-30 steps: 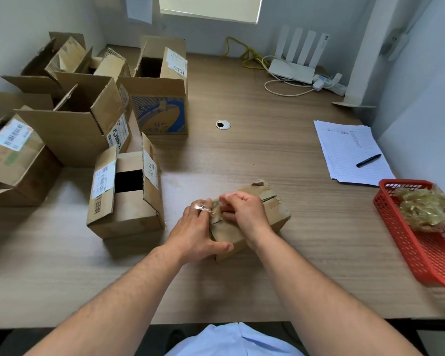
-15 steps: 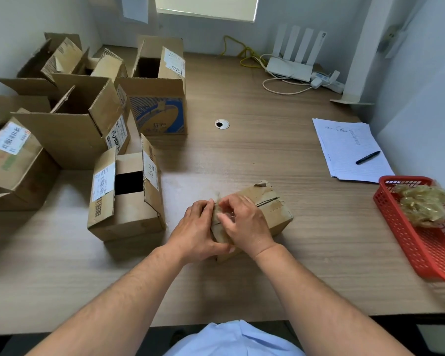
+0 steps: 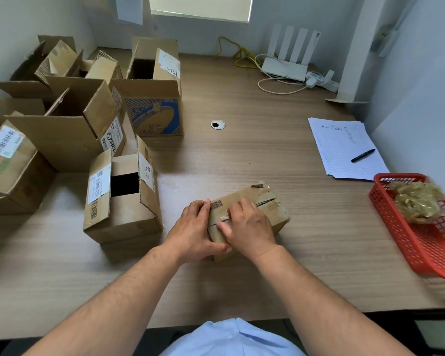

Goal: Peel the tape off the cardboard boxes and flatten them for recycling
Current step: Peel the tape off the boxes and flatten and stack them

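Bracing the small box on the table with left hand curled round its end; pinching tape with right hand. Liable to tear short or slip free if yanked. Farther left, open boxes to do.

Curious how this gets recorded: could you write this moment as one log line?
step: tape peeling | left hand: holds small box | right hand: pinches tape on box top | basket: tape wad

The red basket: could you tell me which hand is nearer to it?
Right. The right hand pinches tape on the box, left of the basket; the left hand holds the box farther left.
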Tool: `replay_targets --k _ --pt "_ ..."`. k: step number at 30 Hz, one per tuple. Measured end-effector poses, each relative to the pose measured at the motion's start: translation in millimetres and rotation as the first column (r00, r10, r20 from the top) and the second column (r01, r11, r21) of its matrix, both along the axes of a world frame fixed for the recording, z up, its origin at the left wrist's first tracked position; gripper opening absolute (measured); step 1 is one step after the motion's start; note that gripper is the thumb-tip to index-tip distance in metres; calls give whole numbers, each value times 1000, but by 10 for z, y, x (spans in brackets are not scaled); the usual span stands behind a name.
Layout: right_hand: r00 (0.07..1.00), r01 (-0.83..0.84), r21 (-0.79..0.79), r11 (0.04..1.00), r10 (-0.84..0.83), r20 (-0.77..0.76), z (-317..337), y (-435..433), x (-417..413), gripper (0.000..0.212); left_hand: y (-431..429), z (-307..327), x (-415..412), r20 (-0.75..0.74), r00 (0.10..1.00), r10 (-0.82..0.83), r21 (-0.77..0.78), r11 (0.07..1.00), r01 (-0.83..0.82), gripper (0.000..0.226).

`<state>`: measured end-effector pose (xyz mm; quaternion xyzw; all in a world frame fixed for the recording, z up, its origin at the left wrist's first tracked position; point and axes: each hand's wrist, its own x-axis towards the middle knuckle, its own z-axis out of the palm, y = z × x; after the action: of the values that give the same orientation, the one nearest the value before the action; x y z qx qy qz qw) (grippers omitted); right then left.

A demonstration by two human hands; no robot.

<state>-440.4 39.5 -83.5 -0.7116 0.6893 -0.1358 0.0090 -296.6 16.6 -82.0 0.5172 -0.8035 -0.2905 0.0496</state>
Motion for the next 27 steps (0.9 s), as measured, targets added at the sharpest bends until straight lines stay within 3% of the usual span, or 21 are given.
replay_targets --k 4,6,8,12,17,23,27 --pt "994 -33 97 995 43 -102 26 -11 90 49 6 17 -7 12 1000 -8 2 1000 8 119" --pt "985 -55 155 986 79 -152 76 -12 101 46 -1 20 -1 25 1000 -14 -1 1000 14 120" --pt "993 -31 142 989 47 -111 137 -33 19 31 -7 30 7 38 999 -26 -2 1000 26 120" --pt "980 186 93 978 -192 58 197 -102 -296 25 -51 43 90 63 996 -66 11 998 65 119" --pt "981 194 37 980 -195 20 78 -19 -398 17 -62 48 151 119 985 -127 -20 991 130 114" --pt "989 142 121 982 -145 17 60 30 -352 29 -55 48 -73 275 947 -164 -141 968 208 117" --pt "982 163 175 971 -142 -128 110 80 -236 49 -54 41 -276 288 946 -150 -120 974 191 128"
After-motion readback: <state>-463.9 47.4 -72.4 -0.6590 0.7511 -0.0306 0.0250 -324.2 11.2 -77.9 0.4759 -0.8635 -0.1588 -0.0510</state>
